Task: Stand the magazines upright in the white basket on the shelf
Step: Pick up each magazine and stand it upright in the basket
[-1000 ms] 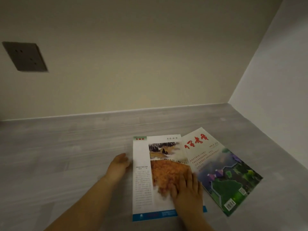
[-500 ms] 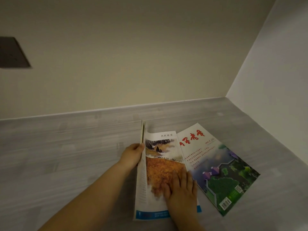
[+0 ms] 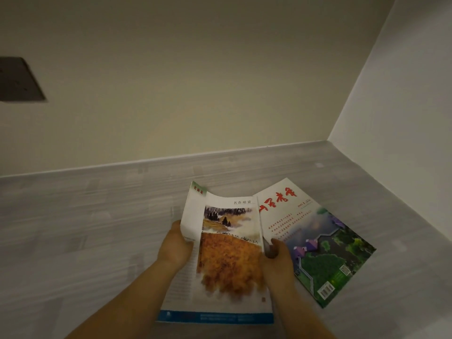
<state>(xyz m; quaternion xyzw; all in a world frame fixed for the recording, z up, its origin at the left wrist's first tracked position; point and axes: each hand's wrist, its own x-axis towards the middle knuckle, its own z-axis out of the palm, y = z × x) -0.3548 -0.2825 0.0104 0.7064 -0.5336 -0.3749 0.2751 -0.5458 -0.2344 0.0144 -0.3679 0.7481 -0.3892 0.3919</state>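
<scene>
A magazine with an orange landscape picture is raised off the grey surface and bends along its left side. My left hand grips its left edge and my right hand grips its right edge. A second magazine with red title characters and a green and purple cover lies flat just to the right, partly under the first. No white basket is in view.
The grey wood-grain surface runs to a cream back wall and a white side wall on the right. A dark wall plate sits high on the left.
My left hand slid under the left edge and lifted it. My right hand moved from lying flat on the cover to gripping the right edge, and the magazine rose.
</scene>
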